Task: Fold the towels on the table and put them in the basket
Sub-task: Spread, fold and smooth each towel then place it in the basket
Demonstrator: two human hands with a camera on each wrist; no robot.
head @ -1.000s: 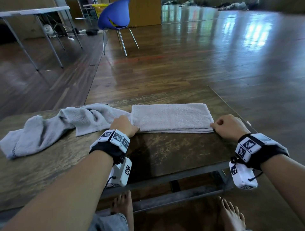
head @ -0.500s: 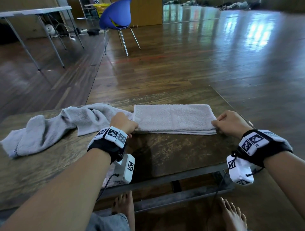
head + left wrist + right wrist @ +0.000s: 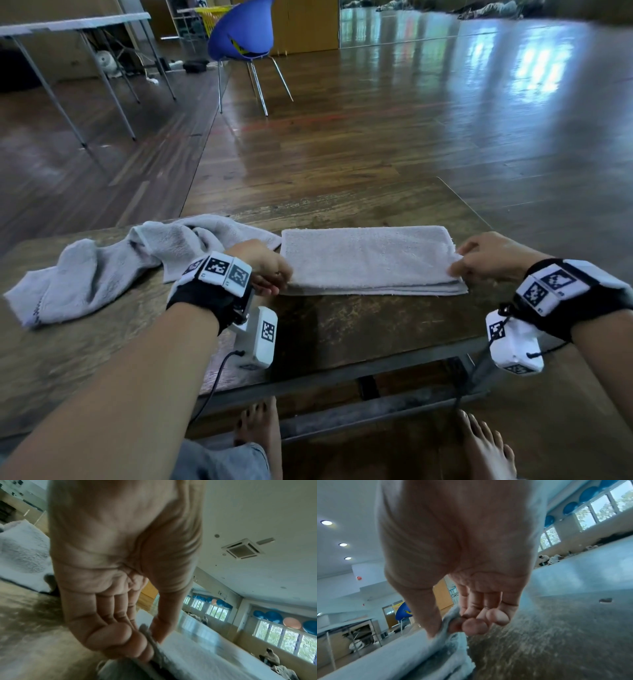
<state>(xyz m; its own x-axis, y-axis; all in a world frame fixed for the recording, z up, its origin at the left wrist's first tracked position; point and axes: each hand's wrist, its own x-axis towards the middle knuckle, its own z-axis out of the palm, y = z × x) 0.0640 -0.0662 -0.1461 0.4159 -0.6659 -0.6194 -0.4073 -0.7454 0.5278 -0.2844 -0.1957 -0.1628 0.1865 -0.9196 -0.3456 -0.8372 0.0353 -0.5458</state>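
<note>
A grey folded towel (image 3: 370, 258) lies flat as a long strip on the wooden table (image 3: 359, 329). My left hand (image 3: 265, 270) pinches its near left corner; the left wrist view shows the cloth edge (image 3: 150, 639) held between thumb and curled fingers (image 3: 120, 641). At the other end my right hand (image 3: 479, 258) pinches the near right corner, and the right wrist view shows the towel corner (image 3: 448, 623) squeezed between thumb and fingertips (image 3: 474, 626). A second grey towel (image 3: 102, 270) lies crumpled on the table to the left. No basket is clearly in view.
The table's right edge (image 3: 479, 219) runs close to my right hand. Beyond the table are a wooden floor, a blue chair (image 3: 245, 37) and a grey metal-legged table (image 3: 68, 44) at the far left. My bare feet (image 3: 258, 431) show under the near edge.
Both hands have slid a little up along the folded towel's ends, and the right hand now lifts its top corner slightly. The crumpled towel has not moved.
</note>
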